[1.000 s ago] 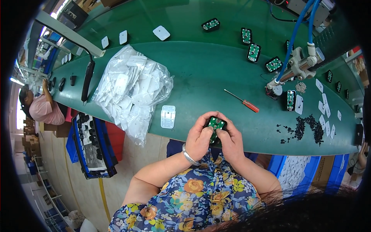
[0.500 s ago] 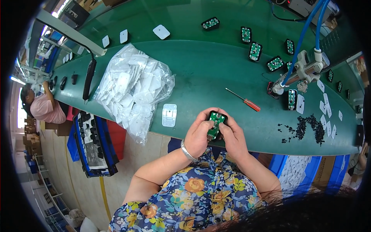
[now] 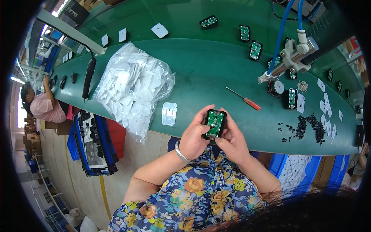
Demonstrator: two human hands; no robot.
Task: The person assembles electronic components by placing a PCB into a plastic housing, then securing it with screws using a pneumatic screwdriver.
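Note:
A black plastic housing with a green circuit board (image 3: 215, 124) in it is held between both my hands above the table's near edge, board side up. My left hand (image 3: 194, 136) is closed round its left side, the thumb at the board's left edge. My right hand (image 3: 232, 141) grips the right side, with its thumb at the lower right corner. Left of my hands a translucent white plastic cover (image 3: 169, 114) lies flat. To the right rests a screwdriver (image 3: 247, 100) with a red handle.
A clear bag of white covers (image 3: 133, 83) stands on the left, beside a hanging black electric screwdriver (image 3: 89, 77). On the right are a metal arm with blue hoses (image 3: 293, 58), a heap of small black parts (image 3: 309, 129) and several white plates (image 3: 327, 104). More housings (image 3: 255, 50) sit along the back.
My thumbs have shifted off the middle of the board to its edges, showing more of it. The metal arm at right has swung left and up in view.

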